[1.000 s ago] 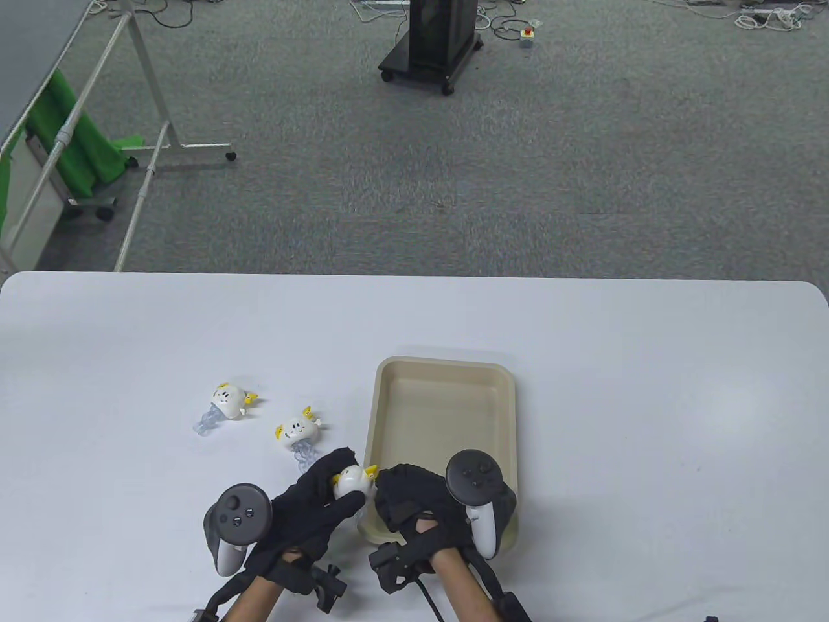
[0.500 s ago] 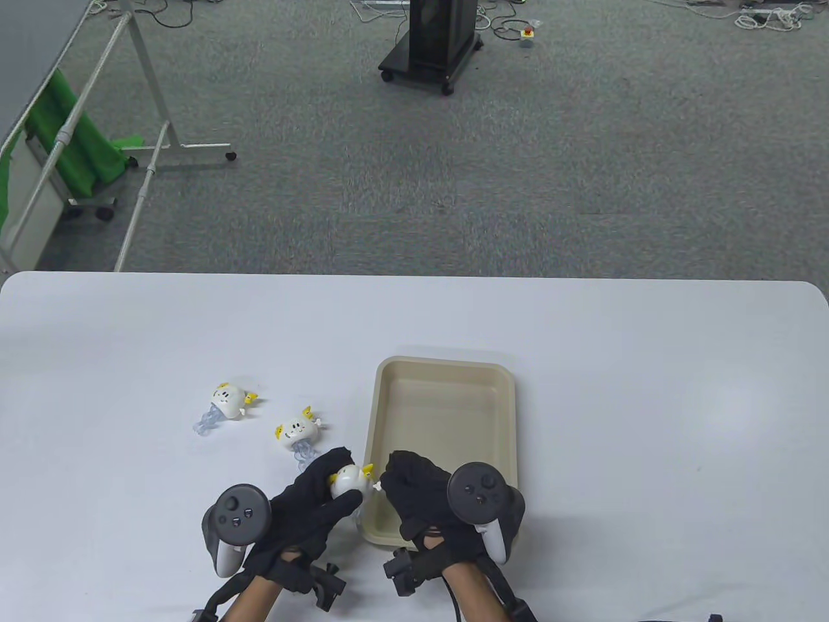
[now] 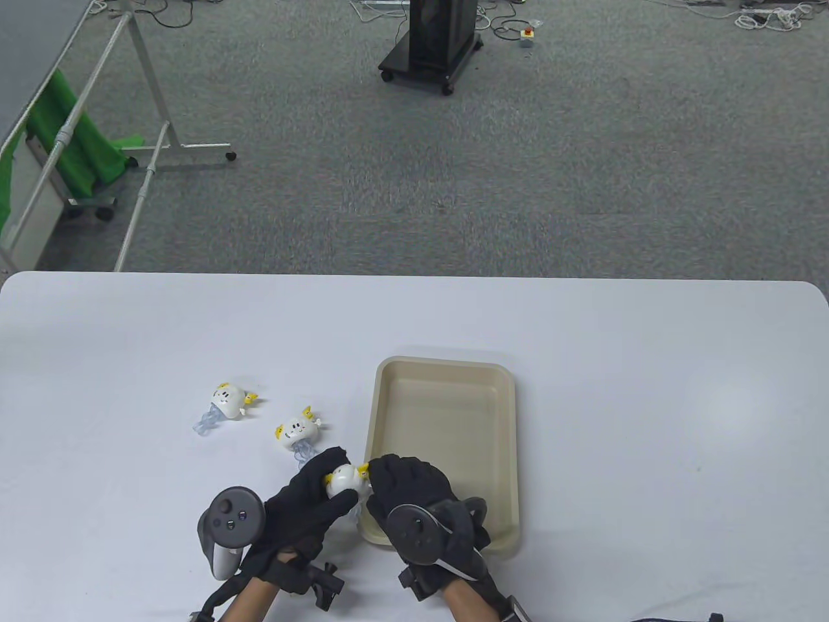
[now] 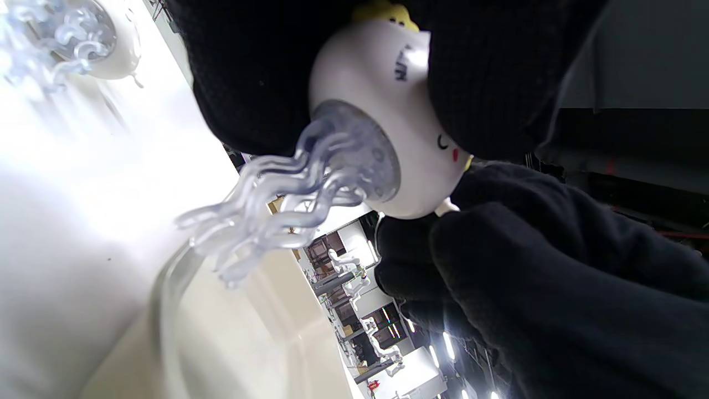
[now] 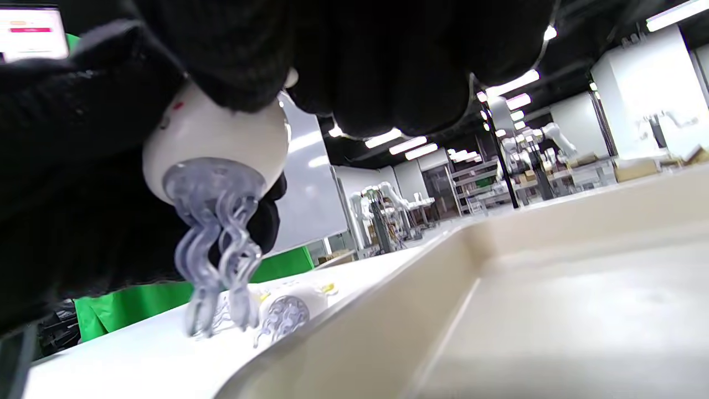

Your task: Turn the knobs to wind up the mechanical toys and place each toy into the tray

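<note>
My left hand (image 3: 329, 484) grips a white jellyfish toy (image 3: 343, 481) with yellow ears, held above the table just left of the beige tray (image 3: 447, 369). My right hand (image 3: 377, 478) meets the toy from the right. In the left wrist view its fingertips (image 4: 443, 238) pinch the small white knob (image 4: 446, 208) on the white body (image 4: 376, 105), and clear tentacles (image 4: 266, 216) hang below. The right wrist view shows the same toy (image 5: 221, 138) hanging beside the tray wall (image 5: 388, 299). Two more toys, one (image 3: 230, 398) and another (image 3: 298, 431), lie to the left.
The tray holds nothing that I can see, and its near left corner lies under my right hand. The white table (image 3: 647, 389) stretches wide to the right and back. Beyond its far edge is carpet with a black cart (image 3: 432, 42).
My right hand has rolled at the wrist against the toy, its tracker swinging from the far right side down toward me. The left hand has kept the toy almost still.
</note>
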`<move>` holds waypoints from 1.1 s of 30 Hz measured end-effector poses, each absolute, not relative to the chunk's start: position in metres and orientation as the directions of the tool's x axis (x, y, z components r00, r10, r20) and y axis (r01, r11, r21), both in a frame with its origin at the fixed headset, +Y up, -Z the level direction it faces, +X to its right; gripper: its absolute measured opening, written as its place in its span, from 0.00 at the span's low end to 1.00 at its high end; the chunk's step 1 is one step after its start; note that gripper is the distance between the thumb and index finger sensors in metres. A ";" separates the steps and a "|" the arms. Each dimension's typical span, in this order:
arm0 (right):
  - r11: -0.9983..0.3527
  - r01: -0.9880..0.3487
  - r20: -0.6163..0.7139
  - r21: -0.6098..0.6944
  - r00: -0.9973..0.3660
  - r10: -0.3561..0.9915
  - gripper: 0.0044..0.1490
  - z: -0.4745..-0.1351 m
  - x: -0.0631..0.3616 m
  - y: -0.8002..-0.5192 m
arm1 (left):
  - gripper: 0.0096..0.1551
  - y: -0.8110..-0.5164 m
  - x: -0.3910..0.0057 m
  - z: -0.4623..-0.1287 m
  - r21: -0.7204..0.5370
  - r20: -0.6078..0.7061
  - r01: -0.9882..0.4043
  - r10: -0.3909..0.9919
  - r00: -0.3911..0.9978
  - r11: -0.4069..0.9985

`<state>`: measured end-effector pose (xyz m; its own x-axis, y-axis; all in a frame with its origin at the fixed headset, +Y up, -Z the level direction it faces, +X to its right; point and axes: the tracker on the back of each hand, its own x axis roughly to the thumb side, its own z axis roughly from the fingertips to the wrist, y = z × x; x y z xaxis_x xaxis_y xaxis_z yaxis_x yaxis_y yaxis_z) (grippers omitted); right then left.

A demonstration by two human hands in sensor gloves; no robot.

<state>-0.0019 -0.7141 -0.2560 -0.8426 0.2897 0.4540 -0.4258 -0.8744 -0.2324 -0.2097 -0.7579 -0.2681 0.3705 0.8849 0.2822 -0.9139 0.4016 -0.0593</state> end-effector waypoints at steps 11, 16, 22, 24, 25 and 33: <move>-0.825 -0.542 0.450 -0.161 -0.784 0.428 0.29 -0.266 0.005 -0.713 | 0.44 -0.758 -0.210 -0.268 -0.069 0.279 -0.918 0.891 0.358 0.391; -0.746 -0.664 0.372 -0.061 -0.708 0.600 0.26 -0.277 0.017 -0.716 | 0.44 -0.759 -0.207 -0.268 -0.089 0.271 -0.923 0.901 0.340 0.375; -0.379 -0.917 0.012 0.129 -0.380 0.925 0.26 -0.296 0.032 -0.743 | 0.44 -0.758 -0.206 -0.269 -0.090 0.283 -0.914 0.890 0.358 0.396; -0.300 -0.946 -0.086 0.122 -0.311 0.947 0.26 -0.298 0.034 -0.750 | 0.44 -0.758 -0.206 -0.269 -0.091 0.284 -0.912 0.888 0.362 0.401; -0.267 -0.957 -0.141 0.115 -0.282 0.949 0.25 -0.298 0.034 -0.753 | 0.44 -0.758 -0.205 -0.269 -0.091 0.286 -0.909 0.885 0.368 0.407; -0.185 -0.976 -0.294 0.115 -0.211 0.932 0.25 -0.295 0.038 -0.762 | 0.44 -0.759 -0.202 -0.268 -0.092 0.296 -0.893 0.869 0.397 0.440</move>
<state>0.0376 -0.7618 -0.2955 -0.2114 0.9320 -0.2943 -0.9760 -0.1848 0.1155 -0.2018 -0.7590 -0.2684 0.3971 0.8688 0.2959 -0.8933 0.4398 -0.0924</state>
